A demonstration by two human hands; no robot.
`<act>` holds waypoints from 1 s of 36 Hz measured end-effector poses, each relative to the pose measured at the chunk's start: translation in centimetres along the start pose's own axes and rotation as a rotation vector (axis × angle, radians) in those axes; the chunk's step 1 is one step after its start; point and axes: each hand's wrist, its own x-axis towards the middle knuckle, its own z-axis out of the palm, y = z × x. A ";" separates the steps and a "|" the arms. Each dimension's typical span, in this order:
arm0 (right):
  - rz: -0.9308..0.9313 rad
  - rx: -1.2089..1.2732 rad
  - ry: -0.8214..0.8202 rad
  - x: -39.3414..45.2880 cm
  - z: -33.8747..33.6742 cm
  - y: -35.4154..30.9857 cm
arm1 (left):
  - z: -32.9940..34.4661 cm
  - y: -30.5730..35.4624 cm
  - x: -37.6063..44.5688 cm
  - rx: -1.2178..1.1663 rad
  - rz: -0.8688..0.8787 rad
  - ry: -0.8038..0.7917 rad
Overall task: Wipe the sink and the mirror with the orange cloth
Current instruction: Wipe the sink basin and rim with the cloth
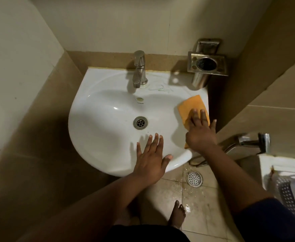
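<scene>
The step in hand is judged to be wiping the right rim of the white sink (94,130); the mirror is not in view. The orange cloth (193,105) lies flat on that rim, right of centre in the frame, partly under the right hand (201,135).

Procedure, recommended:
1. Keep the palm flat so the cloth stays spread and does not bunch.
2. Work along the rim toward the faucet (139,70), upper centre, where faint marks show on the deck.
3. Then wipe down into the bowl toward the drain (140,122).
4. Avoid pushing the cloth over the right edge.

Hand pose: the right hand presses down on the cloth with fingers straight and spread, not curled round it. The left hand (150,159) hovers at or rests on the near rim, lower centre, fingers extended and apart, holding nothing; contact cannot be confirmed.
</scene>
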 end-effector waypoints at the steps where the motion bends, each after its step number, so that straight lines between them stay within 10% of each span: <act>1: 0.006 -0.025 -0.044 -1.1 0.1 -0.6 | -0.2 -0.8 -0.2 0.002 -0.018 -0.018; 11: -0.187 -0.118 -0.336 -7.4 -0.4 -8.7 | -2.7 -8.0 -1.6 0.045 -0.098 -0.087; 28: -0.058 -0.578 -0.133 4.8 1.0 -3.1 | -3.3 -11.3 -1.4 0.160 -0.046 -0.170; 36: -0.125 -0.049 -0.521 0.0 4.2 -11.4 | -4.1 -13.2 -0.6 0.161 -0.113 -0.159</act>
